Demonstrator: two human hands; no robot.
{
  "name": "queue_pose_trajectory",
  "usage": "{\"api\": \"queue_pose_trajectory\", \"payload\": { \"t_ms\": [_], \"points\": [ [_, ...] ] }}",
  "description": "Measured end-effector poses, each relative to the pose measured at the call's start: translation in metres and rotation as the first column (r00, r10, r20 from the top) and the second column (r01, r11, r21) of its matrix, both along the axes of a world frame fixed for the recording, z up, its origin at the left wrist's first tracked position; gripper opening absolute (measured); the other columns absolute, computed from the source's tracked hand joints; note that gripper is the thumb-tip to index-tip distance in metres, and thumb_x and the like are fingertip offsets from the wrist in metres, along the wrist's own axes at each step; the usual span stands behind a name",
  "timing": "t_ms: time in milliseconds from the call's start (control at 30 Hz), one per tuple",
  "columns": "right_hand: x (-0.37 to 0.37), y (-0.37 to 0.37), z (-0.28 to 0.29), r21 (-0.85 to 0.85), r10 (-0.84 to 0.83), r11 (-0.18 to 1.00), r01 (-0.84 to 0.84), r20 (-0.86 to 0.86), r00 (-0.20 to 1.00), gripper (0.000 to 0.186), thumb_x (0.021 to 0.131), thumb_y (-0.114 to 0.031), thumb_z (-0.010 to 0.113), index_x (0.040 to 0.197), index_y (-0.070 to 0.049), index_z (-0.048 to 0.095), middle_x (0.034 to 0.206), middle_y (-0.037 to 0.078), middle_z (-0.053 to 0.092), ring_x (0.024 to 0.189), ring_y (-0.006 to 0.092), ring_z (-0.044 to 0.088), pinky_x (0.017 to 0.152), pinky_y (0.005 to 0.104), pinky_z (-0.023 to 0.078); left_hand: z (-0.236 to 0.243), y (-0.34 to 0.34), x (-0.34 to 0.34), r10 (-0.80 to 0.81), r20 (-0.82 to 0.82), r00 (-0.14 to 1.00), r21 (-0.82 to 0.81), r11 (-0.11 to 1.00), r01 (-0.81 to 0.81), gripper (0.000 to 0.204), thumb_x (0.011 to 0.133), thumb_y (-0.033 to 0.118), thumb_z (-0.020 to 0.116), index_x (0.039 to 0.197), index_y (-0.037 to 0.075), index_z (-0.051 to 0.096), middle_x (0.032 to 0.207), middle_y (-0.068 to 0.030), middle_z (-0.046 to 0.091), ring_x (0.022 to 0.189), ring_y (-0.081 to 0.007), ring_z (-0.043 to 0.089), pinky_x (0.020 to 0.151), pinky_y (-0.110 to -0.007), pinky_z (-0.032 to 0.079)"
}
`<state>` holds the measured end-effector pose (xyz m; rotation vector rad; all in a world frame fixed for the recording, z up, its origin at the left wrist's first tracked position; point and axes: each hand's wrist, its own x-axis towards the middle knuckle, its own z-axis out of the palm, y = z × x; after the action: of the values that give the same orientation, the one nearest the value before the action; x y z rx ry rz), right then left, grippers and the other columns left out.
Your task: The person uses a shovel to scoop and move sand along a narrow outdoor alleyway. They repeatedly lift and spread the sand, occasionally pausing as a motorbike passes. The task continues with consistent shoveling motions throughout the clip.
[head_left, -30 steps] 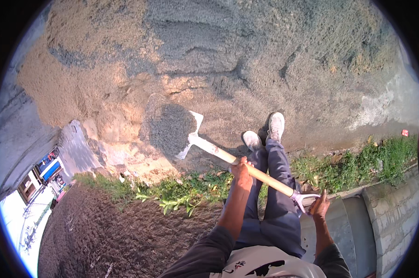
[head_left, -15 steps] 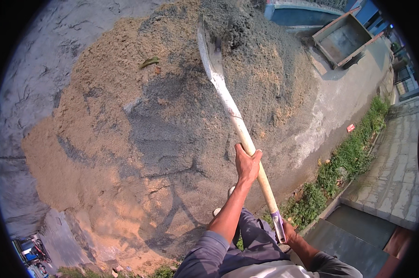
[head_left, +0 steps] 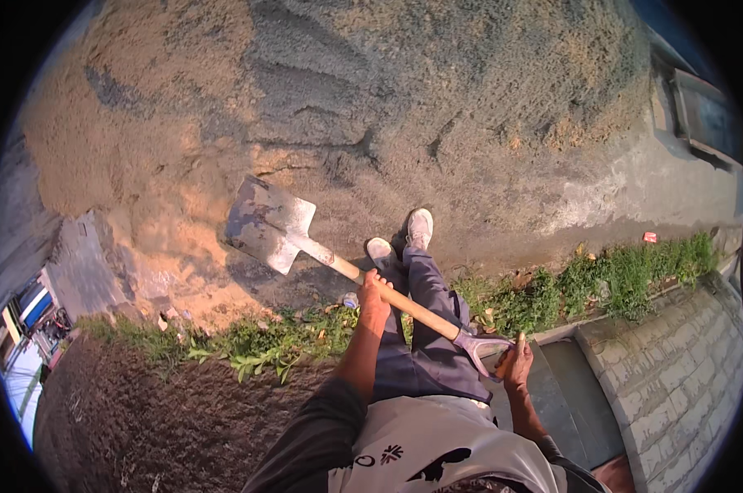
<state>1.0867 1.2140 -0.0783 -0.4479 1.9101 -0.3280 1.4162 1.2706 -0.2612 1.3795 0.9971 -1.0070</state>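
A shovel (head_left: 421, 312) with a wooden shaft slants across in front of my legs. My left hand (head_left: 376, 289) is wrapped round the shaft partway down. At the other end, my right hand (head_left: 515, 361) grips the purple D-shaped handle. The broad, worn metal blade (head_left: 270, 222) points to the left, over the near edge of a large sand pile (head_left: 174, 123). Grey and tan patches mix in the pile. No load shows on the blade; whether its tip touches the sand I cannot tell.
My shoes (head_left: 419, 228) stand at the pile's near edge. A strip of green weeds (head_left: 544, 300) runs behind them, beside a pale block wall (head_left: 676, 370) on the right. A box-like cart (head_left: 708, 115) is at the far right. Parked vehicles (head_left: 39, 320) show at the left.
The shovel blade has swung from the far side of the pile back towards me and to the left. Both hands keep their hold. My view has tilted down and turned left.
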Motion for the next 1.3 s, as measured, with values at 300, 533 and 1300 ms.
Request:
{"api": "queue_pose_trajectory", "payload": {
  "t_ms": [300, 533, 1300],
  "points": [
    [0.099, -0.072, 0.04, 0.117, 0.308, 0.943, -0.31, 0.039, 0.951, 0.045, 0.093, -0.05, 0.055, 0.085, -0.006, 0.051, 0.052, 0.003, 0.043, 0.037, 0.014, 0.045, 0.033, 0.027, 0.037, -0.094, 0.073, -0.048, 0.427, -0.283, 0.859, 0.047, 0.901, -0.432, 0.02, 0.084, 0.014, 0.067, 0.077, 0.01, 0.048, 0.066, -0.0012, 0.044, 0.054, -0.0162, 0.043, 0.051, -0.032, 0.045],
    [0.105, -0.112, 0.03, -0.053, 0.489, 0.853, -0.519, -0.27, 0.83, 0.043, 0.093, -0.048, 0.056, 0.078, -0.008, 0.049, 0.047, 0.0, 0.037, 0.035, 0.01, 0.036, 0.032, 0.0263, 0.033, -0.114, -0.026, -0.097, 0.383, -0.446, 0.809, -0.02, 0.899, -0.437, 0.015, 0.087, 0.016, 0.063, 0.082, 0.01, 0.05, 0.068, -0.0012, 0.045, 0.056, -0.0149, 0.046, 0.053, -0.032, 0.046],
    [0.254, 0.076, -0.266, 0.253, 0.172, 0.921, -0.297, 0.422, 0.89, 0.044, 0.091, -0.046, 0.061, 0.085, -0.002, 0.057, 0.05, 0.005, 0.049, 0.038, 0.0158, 0.049, 0.036, 0.0301, 0.041, -0.172, 0.226, 0.24, 0.101, 0.28, 0.955, 0.365, 0.908, -0.203, 0.013, 0.086, 0.007, 0.061, 0.083, 0.004, 0.048, 0.069, -0.0051, 0.048, 0.059, -0.019, 0.052, 0.055, -0.034, 0.05]
  ]
}}
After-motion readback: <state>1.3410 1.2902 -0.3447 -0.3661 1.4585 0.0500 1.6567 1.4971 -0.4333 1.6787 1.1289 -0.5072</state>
